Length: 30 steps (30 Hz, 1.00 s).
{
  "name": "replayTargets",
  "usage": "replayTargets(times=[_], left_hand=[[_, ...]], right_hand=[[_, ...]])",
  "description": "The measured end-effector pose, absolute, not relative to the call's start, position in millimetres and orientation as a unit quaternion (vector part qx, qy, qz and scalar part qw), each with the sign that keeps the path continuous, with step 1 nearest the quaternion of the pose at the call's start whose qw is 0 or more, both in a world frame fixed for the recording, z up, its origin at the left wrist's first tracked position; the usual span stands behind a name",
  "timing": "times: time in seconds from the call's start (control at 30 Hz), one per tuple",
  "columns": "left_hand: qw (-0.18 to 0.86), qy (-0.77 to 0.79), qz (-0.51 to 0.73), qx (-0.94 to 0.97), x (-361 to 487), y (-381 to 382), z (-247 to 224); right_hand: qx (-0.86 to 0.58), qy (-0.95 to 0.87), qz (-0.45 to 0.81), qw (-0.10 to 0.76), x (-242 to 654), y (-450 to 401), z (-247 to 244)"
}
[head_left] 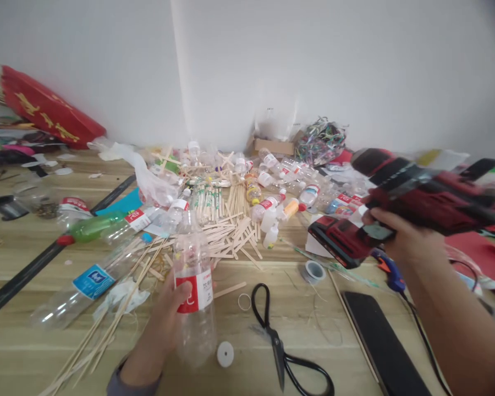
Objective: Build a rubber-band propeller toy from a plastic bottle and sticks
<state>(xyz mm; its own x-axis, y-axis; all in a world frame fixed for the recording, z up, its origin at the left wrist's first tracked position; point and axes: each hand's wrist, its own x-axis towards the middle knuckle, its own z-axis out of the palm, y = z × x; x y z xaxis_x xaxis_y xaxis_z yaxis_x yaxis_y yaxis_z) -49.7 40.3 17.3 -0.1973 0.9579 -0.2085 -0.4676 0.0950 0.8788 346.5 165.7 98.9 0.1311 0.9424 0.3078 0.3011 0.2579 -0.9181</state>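
A clear plastic bottle (196, 335) with a red and white label stands upright in the grip of my left hand (167, 311), the thumb lying across the label. My right hand (412, 236) is wrapped around the handle of a red and black cordless drill (429, 192), raised over the right side of the table with its chuck pointing left. Below and between the hands, black-handled scissors (277, 341) lie on the wood. A small white disc (225, 354) rests just right of the bottle's base.
Popsicle sticks (231, 234) and many empty bottles (309, 195) crowd the table's middle and back. A green bottle (99, 226) and a blue-labelled bottle (93, 281) lie left. On the right are a black phone (381, 344), a tape roll (314, 271) and a blue glue gun (391, 275).
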Motion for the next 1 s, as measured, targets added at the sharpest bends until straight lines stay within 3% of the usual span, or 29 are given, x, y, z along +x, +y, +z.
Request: replayTargets(times=[0.3, 0.67, 1.0], left_hand=[[0.605, 0.426, 0.609, 0.286, -48, 41, 9], [0.6, 0.435, 0.62, 0.257, -43, 42, -1], [0.613, 0.426, 0.61, 0.267, -46, 42, 2]], right_hand=[[-0.444, -0.569, 0.342, 0.602, 321, 225, 64], [-0.435, -0.573, 0.373, 0.586, 306, 244, 28], [-0.509, -0.594, 0.335, 0.525, 300, 240, 36]])
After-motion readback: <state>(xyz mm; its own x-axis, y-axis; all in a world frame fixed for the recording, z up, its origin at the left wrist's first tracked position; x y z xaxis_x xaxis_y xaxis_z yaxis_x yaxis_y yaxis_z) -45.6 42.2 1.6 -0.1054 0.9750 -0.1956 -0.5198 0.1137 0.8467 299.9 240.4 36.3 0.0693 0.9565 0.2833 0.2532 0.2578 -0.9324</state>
